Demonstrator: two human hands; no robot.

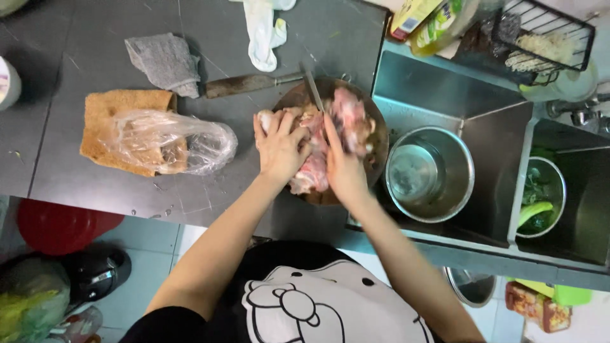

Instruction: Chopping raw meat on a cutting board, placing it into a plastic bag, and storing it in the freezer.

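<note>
At frame centre, on the dark grey bench point(82, 184), both hands press on a heap of raw pink meat point(346, 121) piled on a round brown chopping board point(379, 149) just left of the sink. Left hand point(279, 147) lies palm down on the left part of the meat, fingers spread and curled over it, grip wrapped on the meat. Right hand point(343, 166) sits edge-on against the middle of the heap, fingers pointing to the top of frame, touching the meat; cannot tell whether its grip closes round a piece. A cleaver point(254, 82) lies flat above the board, blade toward the left, handle end at the board's upper rim. Left of centre, a crumpled clear plastic bag point(171, 143) rests on an orange-brown cloth point(101, 117). Above them a grey rag point(164, 60) touches the cleaver blade tip. A white cloth point(264, 32) lies at top centre. Right of the board, 1 steel pot point(432, 174) stands in the sink basin point(489, 133), near the board edge. Far right, a 2nd bowl with green vegetables point(539, 197) sits in the other basin. Upper right, a black wire rack point(549, 35) and a yellow-green package point(422, 18). Lower left, a red stool point(60, 225) on the floor below the bench edge.
</note>
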